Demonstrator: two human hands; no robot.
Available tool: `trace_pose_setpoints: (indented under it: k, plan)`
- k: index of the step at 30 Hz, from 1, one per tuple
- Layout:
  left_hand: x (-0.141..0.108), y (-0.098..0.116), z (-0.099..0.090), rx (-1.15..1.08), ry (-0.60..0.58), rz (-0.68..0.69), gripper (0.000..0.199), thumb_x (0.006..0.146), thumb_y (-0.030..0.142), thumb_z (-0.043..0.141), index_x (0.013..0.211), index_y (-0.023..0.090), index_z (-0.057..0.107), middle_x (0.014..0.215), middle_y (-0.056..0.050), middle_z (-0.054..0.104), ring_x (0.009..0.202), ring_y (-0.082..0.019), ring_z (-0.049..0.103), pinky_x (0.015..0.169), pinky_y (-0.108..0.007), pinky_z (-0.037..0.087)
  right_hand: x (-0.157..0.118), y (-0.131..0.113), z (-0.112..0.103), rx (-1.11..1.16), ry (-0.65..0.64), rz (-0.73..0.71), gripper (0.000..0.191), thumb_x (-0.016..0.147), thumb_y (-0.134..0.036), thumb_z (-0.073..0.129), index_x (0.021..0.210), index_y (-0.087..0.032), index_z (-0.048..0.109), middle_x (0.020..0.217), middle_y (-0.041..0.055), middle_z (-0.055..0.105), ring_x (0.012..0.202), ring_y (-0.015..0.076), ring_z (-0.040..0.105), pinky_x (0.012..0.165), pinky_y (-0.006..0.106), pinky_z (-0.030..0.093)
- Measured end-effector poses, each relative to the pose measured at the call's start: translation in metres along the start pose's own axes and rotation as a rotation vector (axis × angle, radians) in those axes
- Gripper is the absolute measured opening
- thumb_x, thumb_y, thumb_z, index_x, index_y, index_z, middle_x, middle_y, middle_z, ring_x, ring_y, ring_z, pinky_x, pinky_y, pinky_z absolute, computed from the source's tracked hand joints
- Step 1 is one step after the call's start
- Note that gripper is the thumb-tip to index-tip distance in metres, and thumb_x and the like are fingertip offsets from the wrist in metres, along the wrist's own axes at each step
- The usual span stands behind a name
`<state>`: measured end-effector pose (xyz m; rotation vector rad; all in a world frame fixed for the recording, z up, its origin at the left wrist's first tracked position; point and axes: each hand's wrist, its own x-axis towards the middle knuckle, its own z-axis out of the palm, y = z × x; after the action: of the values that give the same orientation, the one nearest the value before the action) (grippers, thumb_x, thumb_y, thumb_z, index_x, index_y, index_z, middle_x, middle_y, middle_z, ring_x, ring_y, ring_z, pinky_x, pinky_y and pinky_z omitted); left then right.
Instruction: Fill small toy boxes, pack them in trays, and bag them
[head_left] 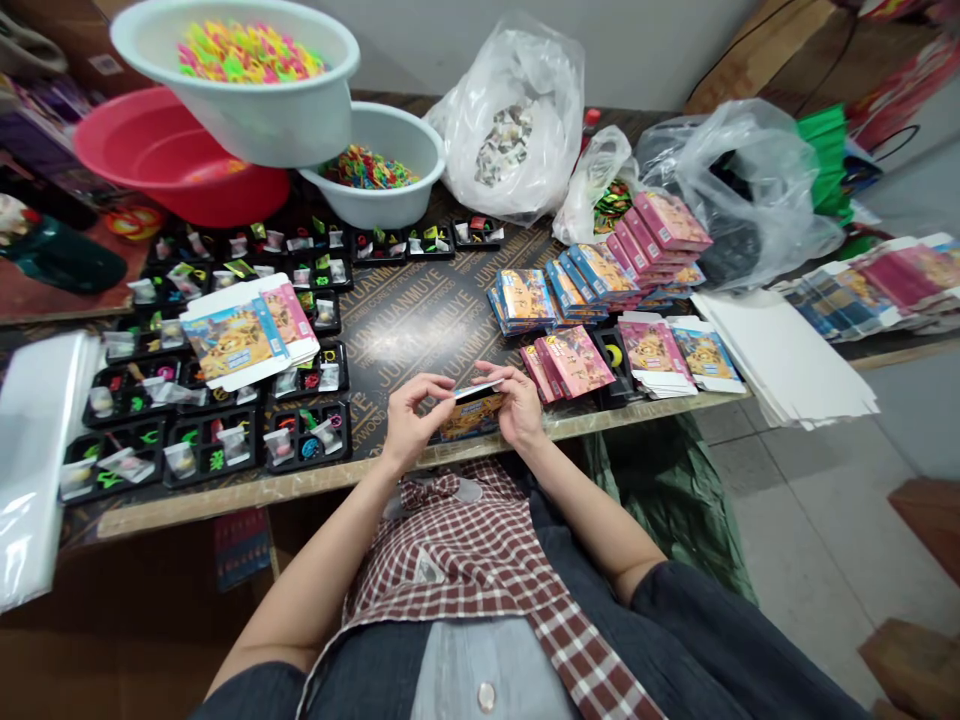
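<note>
A small blue and orange printed box (471, 416) stands at the table's front edge, between my two hands. My left hand (417, 415) pinches its upper left end. On the other side, my right hand (517, 402) has its fingers round the upper right end. A white flap shows along the top of the box. Right of my hands lie pink boxes (577, 362), with stacks of blue boxes (525, 296) behind them. Flat blue and pink cartons (234, 342) rest on black trays to the left.
Black compartment trays (214, 445) with small toys and packets cover the left side. Tubs (300, 120) of colourful pieces and a red basin (127, 150) stand behind. Plastic bags (551, 90) sit at the back; white sheets (780, 355) overhang the right edge.
</note>
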<state>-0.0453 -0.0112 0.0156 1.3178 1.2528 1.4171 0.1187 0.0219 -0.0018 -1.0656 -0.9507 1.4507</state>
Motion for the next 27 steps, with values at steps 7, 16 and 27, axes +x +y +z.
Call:
trace_pose_setpoints:
  k: [7, 16, 27]
  plan:
    - [0.008, 0.006, -0.014, 0.398, -0.191, 0.265, 0.013, 0.082, 0.031, 0.07, 0.077, 0.019, 0.072, 0.078, -0.004, 0.073, 0.074, -0.016, 0.066, 0.07, -0.026, 0.05, 0.003, -0.016, -0.026, -0.425, -0.186, -0.32, 0.014, 0.073, -0.037, 0.075, 0.072, -0.023, 0.074, 0.095, 0.0058, 0.076, 0.092, 0.0233, 0.069, 0.089, 0.041, 0.053]
    - [0.019, 0.008, -0.016, 0.439, -0.244, 0.252, 0.018, 0.085, 0.029, 0.068, 0.071, 0.018, 0.072, 0.067, -0.002, 0.072, 0.059, -0.012, 0.064, 0.057, -0.022, 0.047, 0.018, -0.033, -0.029, -0.49, -0.332, -0.335, 0.016, 0.076, -0.035, 0.079, 0.071, -0.02, 0.075, 0.072, 0.0029, 0.072, 0.07, 0.0165, 0.066, 0.07, 0.031, 0.051]
    - [0.001, -0.001, -0.022, 0.637, -0.239, 0.573, 0.018, 0.091, 0.017, 0.056, 0.077, 0.018, 0.067, 0.083, -0.005, 0.071, 0.076, -0.014, 0.065, 0.069, -0.026, 0.052, 0.016, -0.018, -0.038, -0.49, -0.394, -0.515, 0.02, 0.083, -0.04, 0.076, 0.077, -0.02, 0.075, 0.083, 0.0062, 0.074, 0.078, 0.0185, 0.069, 0.075, 0.035, 0.056]
